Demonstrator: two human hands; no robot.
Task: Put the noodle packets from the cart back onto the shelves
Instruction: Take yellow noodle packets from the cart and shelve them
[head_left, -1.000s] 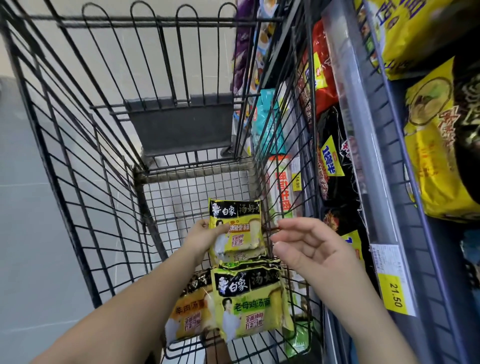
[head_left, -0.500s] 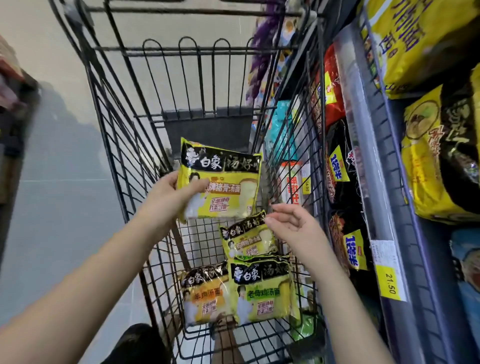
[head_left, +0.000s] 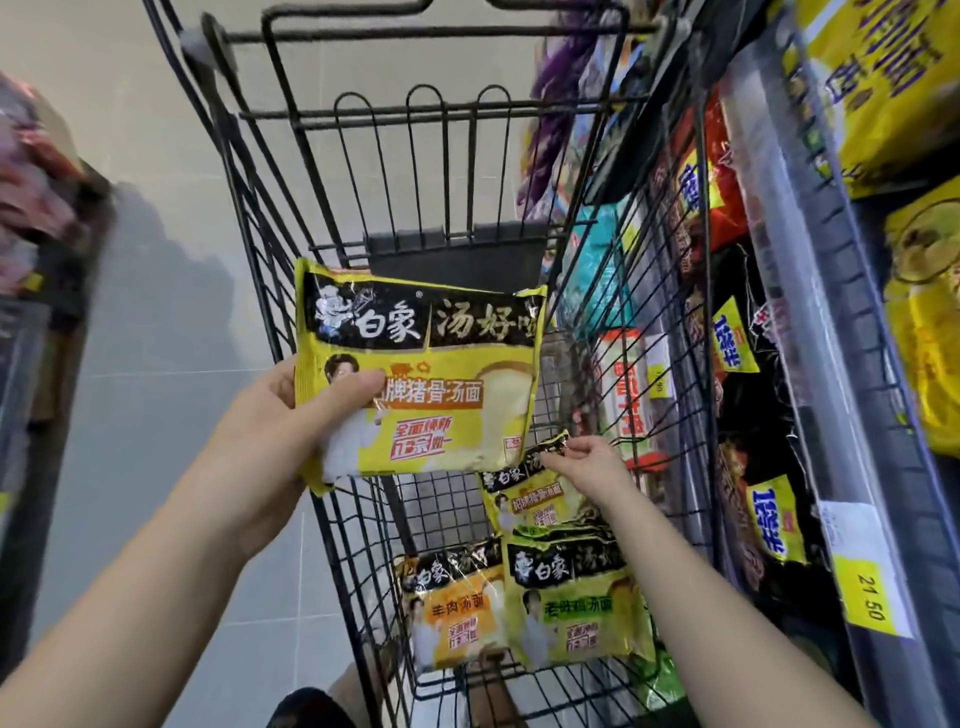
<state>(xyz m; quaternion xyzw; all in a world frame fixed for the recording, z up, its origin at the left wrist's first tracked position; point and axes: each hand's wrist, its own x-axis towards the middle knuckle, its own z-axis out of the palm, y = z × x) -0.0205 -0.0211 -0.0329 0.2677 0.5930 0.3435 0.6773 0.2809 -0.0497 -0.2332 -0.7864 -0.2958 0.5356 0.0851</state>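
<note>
— Noodle packet, yellow: location?
— My left hand grips its left edge, held up over the cart.
— Second packet?
— My right hand pinches its top edge, inside the cart, above two more packets. Shelves just right of the cart.

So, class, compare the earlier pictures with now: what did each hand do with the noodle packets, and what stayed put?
The left hand has raised its yellow packet from low in the cart. The right hand, open before, has dropped to pinch the top corner of a second packet inside the cart. The orange-label packet and green-label packet lie where they were.
</note>
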